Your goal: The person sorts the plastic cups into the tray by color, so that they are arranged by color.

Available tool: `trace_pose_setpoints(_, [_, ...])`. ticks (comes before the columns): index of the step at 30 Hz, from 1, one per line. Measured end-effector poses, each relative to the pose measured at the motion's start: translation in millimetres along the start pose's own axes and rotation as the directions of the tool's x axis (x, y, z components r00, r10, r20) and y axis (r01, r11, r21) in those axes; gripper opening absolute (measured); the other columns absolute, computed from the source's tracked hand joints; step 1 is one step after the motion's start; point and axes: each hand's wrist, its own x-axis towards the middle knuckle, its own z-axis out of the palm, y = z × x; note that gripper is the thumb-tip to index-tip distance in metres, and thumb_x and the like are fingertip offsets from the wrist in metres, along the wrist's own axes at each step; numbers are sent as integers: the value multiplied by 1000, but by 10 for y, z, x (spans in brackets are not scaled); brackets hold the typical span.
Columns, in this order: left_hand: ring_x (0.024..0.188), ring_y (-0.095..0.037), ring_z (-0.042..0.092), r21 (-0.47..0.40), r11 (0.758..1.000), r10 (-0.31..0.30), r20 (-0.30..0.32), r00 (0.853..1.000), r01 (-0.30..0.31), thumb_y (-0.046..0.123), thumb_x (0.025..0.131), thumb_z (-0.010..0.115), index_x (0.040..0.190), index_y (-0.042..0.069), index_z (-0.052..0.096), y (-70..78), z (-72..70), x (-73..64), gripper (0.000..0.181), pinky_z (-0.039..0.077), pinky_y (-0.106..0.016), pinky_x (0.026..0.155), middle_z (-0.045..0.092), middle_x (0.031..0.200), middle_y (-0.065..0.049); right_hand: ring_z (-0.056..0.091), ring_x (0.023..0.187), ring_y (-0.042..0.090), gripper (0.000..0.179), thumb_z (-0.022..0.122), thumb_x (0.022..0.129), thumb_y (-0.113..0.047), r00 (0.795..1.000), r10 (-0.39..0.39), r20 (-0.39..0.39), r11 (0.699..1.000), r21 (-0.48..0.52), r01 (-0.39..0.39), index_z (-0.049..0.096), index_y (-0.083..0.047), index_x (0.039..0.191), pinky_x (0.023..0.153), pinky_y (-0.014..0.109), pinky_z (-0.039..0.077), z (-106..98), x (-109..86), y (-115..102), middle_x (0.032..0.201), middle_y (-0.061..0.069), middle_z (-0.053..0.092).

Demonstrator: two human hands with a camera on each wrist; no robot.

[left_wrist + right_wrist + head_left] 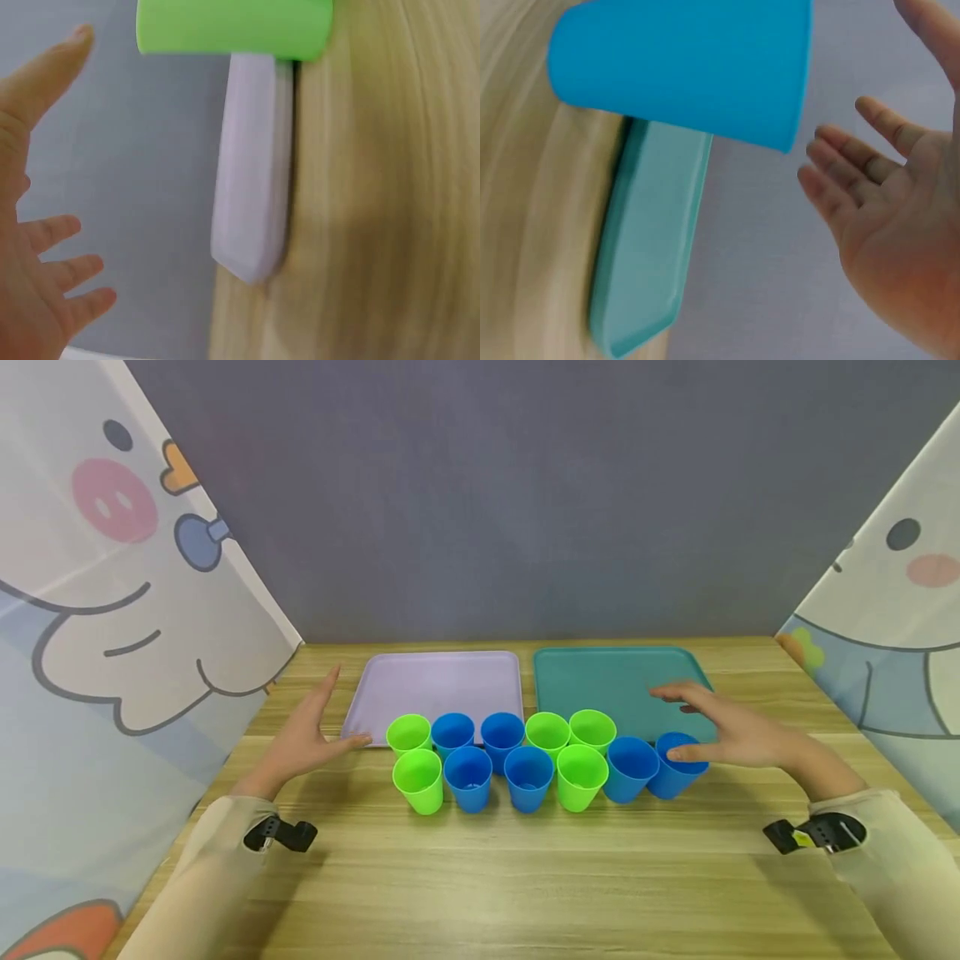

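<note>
Several green and blue plastic cups stand upright in two crowded rows on the table. My left hand [303, 739] is held left of the row's end, fingers spread, with nothing in it; nearest are the front green cup [420, 783] and the back green cup [408, 735]. On the other side, my right hand [738, 731] hovers by the rightmost blue cup [675, 781], its thumb overlapping the rim in the head view. The right wrist view shows a gap between that blue cup [682, 67] and the fingers. Beside it stands another blue cup [632, 770].
Behind the cups lie a lilac tray [442, 681] at left and a teal tray [600, 677] at right. A grey wall [525, 510] rises at the table's back edge. Cartoon-printed panels [187, 635] flank both sides. Bare wood [525, 885] shows in front.
</note>
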Motion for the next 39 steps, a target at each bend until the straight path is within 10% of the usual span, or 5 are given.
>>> trace_pose_setpoints(8, [139, -55, 25, -205, 976, -77, 9, 997, 77, 15, 73, 90, 159, 5, -3, -251, 80, -96, 127, 28, -68, 108, 19, 156, -35, 45, 123, -7, 80, 89, 72, -10, 990, -139, -38, 982, 125, 142, 47, -1, 139, 95, 13, 43, 92, -105, 222, 139, -11, 50])
trace_pose_setpoints(20, [138, -56, 24, -488, 860, -132, 63, 989, 146, -8, 77, 81, 158, 7, -13, -538, 198, -128, 125, 26, -65, 111, 18, 154, -39, 51, 114, -5, 71, 90, 70, -5, 997, -72, 1, 974, 214, 70, 53, 2, 131, 91, 18, 48, 161, -212, 292, 127, -9, 57])
trace_pose_setpoints(32, [132, -54, 37, -565, 815, -107, 78, 991, 132, -10, 83, 73, 156, 0, -14, -758, 372, -74, 114, 44, -17, 99, 34, 146, -41, 56, 106, 2, 61, 86, 73, 0, 997, -68, 30, 964, 258, 58, 57, -3, 126, 87, 18, 49, 176, -207, 328, 117, 0, 61])
trace_pose_setpoints(39, [129, -50, 42, -559, 815, -134, 79, 988, 155, -10, 88, 69, 155, -3, -13, -786, 404, -72, 106, 44, -11, 94, 37, 145, -38, 57, 106, 4, 59, 86, 73, 1, 996, -74, 40, 964, 260, 62, 57, -4, 125, 87, 19, 50, 173, -209, 334, 117, 0, 61])
